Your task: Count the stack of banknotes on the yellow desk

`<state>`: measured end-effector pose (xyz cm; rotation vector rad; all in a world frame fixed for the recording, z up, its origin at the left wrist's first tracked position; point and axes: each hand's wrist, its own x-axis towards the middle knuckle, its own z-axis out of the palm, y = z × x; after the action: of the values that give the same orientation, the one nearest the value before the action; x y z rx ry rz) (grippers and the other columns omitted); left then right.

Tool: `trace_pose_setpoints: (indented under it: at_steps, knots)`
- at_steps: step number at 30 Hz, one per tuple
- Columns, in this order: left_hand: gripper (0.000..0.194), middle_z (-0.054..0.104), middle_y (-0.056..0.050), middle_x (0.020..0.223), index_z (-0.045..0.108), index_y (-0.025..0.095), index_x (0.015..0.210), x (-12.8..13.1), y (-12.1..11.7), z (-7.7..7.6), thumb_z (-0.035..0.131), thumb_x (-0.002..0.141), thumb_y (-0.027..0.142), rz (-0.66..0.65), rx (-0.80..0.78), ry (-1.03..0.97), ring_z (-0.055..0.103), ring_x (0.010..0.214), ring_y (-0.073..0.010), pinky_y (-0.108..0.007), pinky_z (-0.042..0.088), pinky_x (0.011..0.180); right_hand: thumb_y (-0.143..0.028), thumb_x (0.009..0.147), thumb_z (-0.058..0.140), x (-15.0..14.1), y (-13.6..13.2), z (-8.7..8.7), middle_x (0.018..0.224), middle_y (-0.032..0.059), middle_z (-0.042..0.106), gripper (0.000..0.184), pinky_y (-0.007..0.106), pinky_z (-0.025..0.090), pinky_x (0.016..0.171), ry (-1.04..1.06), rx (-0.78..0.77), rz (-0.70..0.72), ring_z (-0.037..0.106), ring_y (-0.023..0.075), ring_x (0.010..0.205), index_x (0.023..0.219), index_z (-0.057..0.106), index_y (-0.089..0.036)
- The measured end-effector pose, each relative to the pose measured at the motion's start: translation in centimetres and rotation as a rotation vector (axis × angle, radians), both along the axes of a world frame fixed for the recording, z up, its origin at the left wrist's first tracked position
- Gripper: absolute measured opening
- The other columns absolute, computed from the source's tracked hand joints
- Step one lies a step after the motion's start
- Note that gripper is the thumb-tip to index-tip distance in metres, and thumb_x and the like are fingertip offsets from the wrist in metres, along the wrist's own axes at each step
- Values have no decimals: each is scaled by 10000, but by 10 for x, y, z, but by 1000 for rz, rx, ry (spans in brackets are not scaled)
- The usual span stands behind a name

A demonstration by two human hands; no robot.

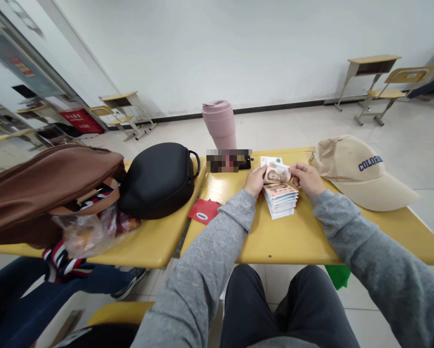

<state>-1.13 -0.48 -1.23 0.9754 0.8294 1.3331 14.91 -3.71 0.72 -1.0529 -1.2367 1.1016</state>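
A stack of banknotes point(281, 199) lies on the yellow desk point(293, 237) in front of me. My left hand point(255, 181) rests at the stack's left edge, fingers curled on a pink banknote point(277, 175) lifted off the top. My right hand point(307, 179) pinches the same note from the right side. Another pale note point(270, 160) lies flat just behind the hands. Both grey sleeves reach in from the bottom of the view.
A beige cap point(362, 171) sits on the desk's right. A pink tumbler point(220, 124) and a dark blurred object point(228, 161) stand behind. A red packet point(204, 211) lies left. A black case point(158, 178) and brown bag point(46, 188) fill the neighbouring desk. Another person's legs point(39, 295) show lower left.
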Motion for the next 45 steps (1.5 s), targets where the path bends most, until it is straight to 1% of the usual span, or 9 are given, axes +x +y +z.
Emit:
trace_pose_setpoints:
  at_steps: [12,21,24,28,32,37,40,45]
  knots:
    - [275,686,-46,746,664,132,761,0,-1,2,685,657,386,10,-9,9,619,718,-168,-302,456,726,-387,680,651,-1,0,1,499,-29,529,245,205,246,348,1,13,13,367,54,357,618,539,-178]
    - [235,679,-37,722,663,137,748,0,-3,3,678,665,356,16,-9,-1,619,716,-171,-311,457,735,-423,651,686,1,2,-3,553,-26,548,281,202,249,340,26,6,17,376,48,355,631,543,-181]
    - [214,680,-39,735,657,135,735,0,-4,4,682,676,340,17,-18,-16,617,706,-165,-324,457,758,-439,668,671,1,2,-3,498,-28,528,286,202,238,339,35,-6,45,364,52,339,637,548,-182]
    - [215,688,-45,766,662,136,756,1,-5,5,686,683,337,14,-17,-37,626,749,-166,-335,448,819,-463,721,613,2,1,-2,439,-17,528,295,205,246,352,-18,-31,74,352,63,339,703,585,-171]
    - [215,694,-44,770,668,141,765,0,-7,8,698,669,332,8,-7,-20,632,794,-180,-341,438,847,-432,699,648,3,2,-4,487,-23,552,274,205,241,354,-38,-34,29,337,53,349,681,561,-173]
    - [220,693,-41,759,677,143,820,-1,-10,10,691,666,301,-44,14,-30,632,816,-187,-342,431,855,-403,656,701,3,5,-7,511,-30,557,279,207,259,354,-51,-53,-54,354,55,362,671,526,-186]
    - [226,689,-39,756,672,143,824,0,-10,10,690,667,306,-61,27,-18,630,798,-186,-338,426,846,-406,646,714,1,3,-5,544,-17,586,288,205,264,356,-50,-72,-50,353,55,376,697,540,-182]
    - [209,677,-29,737,654,142,796,0,-10,9,687,664,301,-79,38,1,616,760,-168,-317,423,813,-434,653,707,0,0,-2,574,-11,603,306,206,278,374,-52,-76,4,347,50,384,717,560,-173]
